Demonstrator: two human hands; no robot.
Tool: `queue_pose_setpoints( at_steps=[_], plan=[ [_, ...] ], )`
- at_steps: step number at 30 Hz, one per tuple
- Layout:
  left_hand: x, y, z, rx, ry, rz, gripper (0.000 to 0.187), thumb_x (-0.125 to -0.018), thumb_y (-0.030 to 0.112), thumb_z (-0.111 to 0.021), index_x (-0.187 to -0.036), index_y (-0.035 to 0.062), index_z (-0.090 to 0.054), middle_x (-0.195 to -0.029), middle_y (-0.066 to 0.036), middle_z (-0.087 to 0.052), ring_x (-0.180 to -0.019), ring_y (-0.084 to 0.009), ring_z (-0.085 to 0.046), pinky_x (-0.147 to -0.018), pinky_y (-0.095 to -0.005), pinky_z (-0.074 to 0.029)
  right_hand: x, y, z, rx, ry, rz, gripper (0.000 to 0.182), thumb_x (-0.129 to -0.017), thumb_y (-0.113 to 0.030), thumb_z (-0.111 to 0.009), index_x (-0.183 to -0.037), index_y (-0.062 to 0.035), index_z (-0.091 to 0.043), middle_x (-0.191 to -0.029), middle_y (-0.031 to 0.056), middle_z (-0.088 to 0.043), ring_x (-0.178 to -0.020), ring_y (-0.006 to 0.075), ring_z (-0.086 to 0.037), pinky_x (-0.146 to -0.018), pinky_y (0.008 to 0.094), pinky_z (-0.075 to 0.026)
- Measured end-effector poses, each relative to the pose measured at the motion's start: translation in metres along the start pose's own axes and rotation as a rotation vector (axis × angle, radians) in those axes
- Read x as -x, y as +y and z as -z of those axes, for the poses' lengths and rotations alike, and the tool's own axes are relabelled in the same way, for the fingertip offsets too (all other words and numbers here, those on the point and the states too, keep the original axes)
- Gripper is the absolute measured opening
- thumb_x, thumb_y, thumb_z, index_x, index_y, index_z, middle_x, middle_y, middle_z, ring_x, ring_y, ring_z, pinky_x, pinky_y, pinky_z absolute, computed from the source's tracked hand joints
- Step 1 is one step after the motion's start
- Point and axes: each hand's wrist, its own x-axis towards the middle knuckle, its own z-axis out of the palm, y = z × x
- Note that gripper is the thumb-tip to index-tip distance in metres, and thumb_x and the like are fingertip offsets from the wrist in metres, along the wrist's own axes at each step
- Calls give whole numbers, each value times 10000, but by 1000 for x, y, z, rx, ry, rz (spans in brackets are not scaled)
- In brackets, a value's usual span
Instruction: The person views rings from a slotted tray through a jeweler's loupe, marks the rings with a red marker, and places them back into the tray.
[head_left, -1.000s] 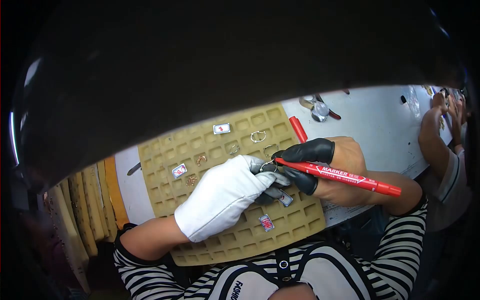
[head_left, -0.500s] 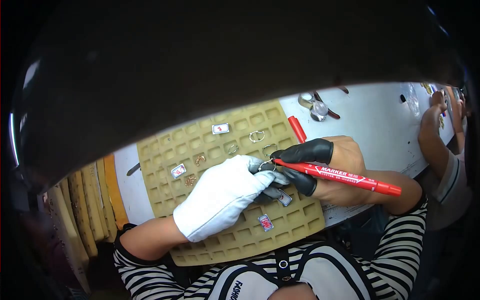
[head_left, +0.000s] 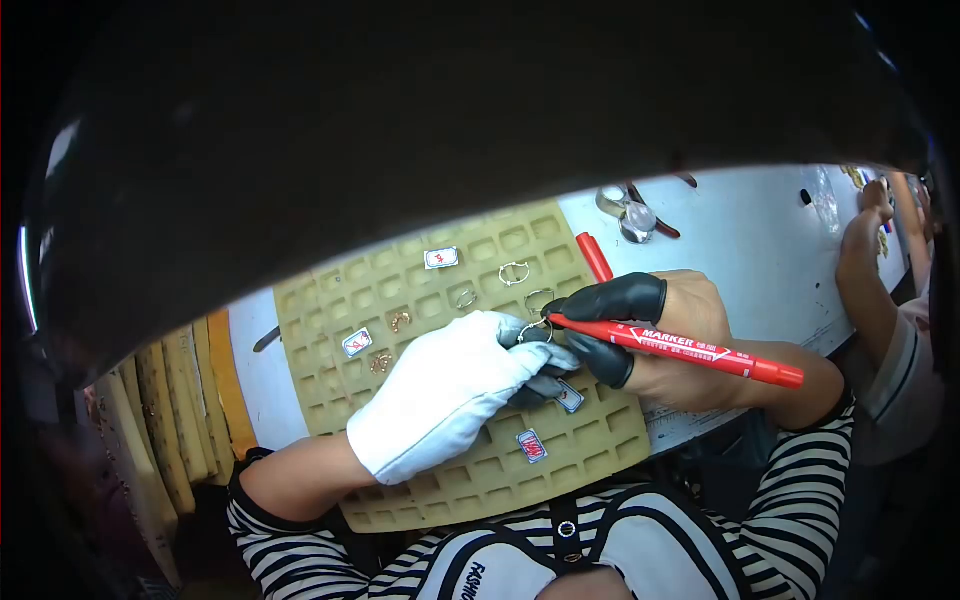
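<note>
White bench w/ tan grid tray, centre frame. We're mid-marking: left hand pinches small ring, right hand grips red marker, tip on ring. Next, we reckon: steady tip, light stroke.

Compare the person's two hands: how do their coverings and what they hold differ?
The left hand wears a full white fabric glove; the right hand is bare except for black finger covers on thumb and forefinger. The left hand pinches a small silver metal ring; the right hand grips a red marker pen. Both meet over the tan compartment tray.
</note>
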Motion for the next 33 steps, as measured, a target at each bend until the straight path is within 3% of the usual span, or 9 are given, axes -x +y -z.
queue_pose_setpoints(
  at_steps=[11,13,15,16,17,25,31,33],
  plan=[
    [-3,-7,0,3,-25,43,361,-964,315,-422,-1011,51,-664,-890,-56,-704,-825,-141,-659,-740,-240,-488,-3,-2,3,3,4,-7,201,-737,-106,-708,-902,-3,-657,-778,110,-683,-608,221,-658,-561,302,-519],
    [-2,-11,1,-31,-27,12,359,-965,314,-423,-1012,52,-665,-886,-53,-705,-827,-136,-658,-739,-237,-487,-3,0,1,-20,73,-37,213,-675,-85,-719,-873,-22,-671,-739,97,-659,-577,235,-623,-530,312,-490],
    [-2,-14,0,142,-43,-11,368,-967,316,-423,-1008,42,-664,-886,-53,-708,-828,-118,-655,-733,-229,-485,-2,3,-3,-48,125,1,222,-661,-75,-715,-872,-22,-671,-702,103,-648,-559,236,-615,-524,314,-486],
    [-3,-3,-3,222,-29,119,352,-964,299,-440,-1008,30,-664,-880,-54,-711,-821,-97,-652,-722,-222,-487,-2,3,-4,-39,138,-11,230,-655,-71,-720,-874,-20,-670,-694,104,-644,-555,237,-612,-522,313,-485],
    [-3,-5,-3,222,-30,119,352,-964,299,-440,-1008,30,-664,-880,-54,-711,-821,-97,-652,-722,-222,-487,-2,3,-4,-30,151,-23,239,-648,-68,-725,-875,-18,-670,-686,105,-640,-552,237,-610,-520,313,-483],
    [-3,0,-4,251,3,103,300,-962,232,-465,-999,6,-658,-857,-68,-711,-793,-88,-653,-688,-202,-498,-4,3,-1,-70,100,21,251,-649,-64,-745,-881,-12,-665,-702,94,-648,-566,226,-615,-534,307,-482],
    [-3,-1,-4,280,0,116,290,-958,223,-465,-1005,5,-649,-870,-76,-710,-791,-97,-656,-680,-197,-498,-1,12,-2,-59,84,29,242,-689,-13,-681,-930,-25,-660,-721,104,-646,-594,237,-620,-544,318,-485],
    [-3,-2,-4,345,-15,115,292,-957,222,-464,-1016,1,-644,-880,-81,-710,-790,-100,-656,-678,-195,-497,-1,13,-4,-91,58,-77,254,-709,-8,-658,-961,-39,-659,-719,108,-642,-607,252,-622,-558,328,-490]
  ],
)
